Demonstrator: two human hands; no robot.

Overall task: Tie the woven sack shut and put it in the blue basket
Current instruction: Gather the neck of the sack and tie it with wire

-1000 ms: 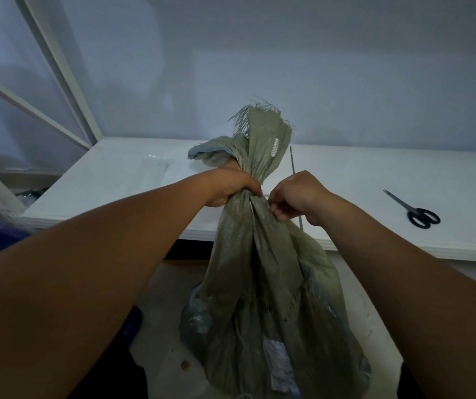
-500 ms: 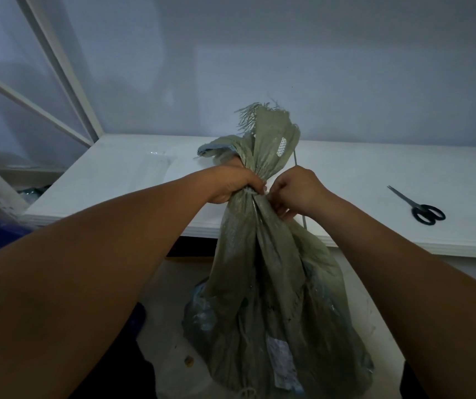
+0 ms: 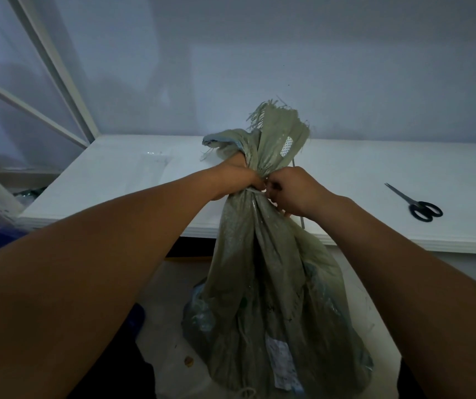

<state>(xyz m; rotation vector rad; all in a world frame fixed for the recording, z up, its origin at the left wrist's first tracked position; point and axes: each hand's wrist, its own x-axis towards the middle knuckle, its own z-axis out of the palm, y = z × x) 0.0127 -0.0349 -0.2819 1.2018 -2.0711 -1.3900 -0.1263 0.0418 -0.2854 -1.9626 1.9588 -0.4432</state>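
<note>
Both our left hand (image 3: 238, 180) and right hand (image 3: 294, 191) clench the woven sack (image 3: 268, 283) neck before a white table (image 3: 116, 180) holding scissors (image 3: 420, 205), against a bare grey wall (image 3: 259, 67).

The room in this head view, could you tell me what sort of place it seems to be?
Probably a plain workroom or packing area, though I can't be sure: a bare white table against a blank wall, scissors lying on it, and a filled woven sack standing on the floor.
</note>
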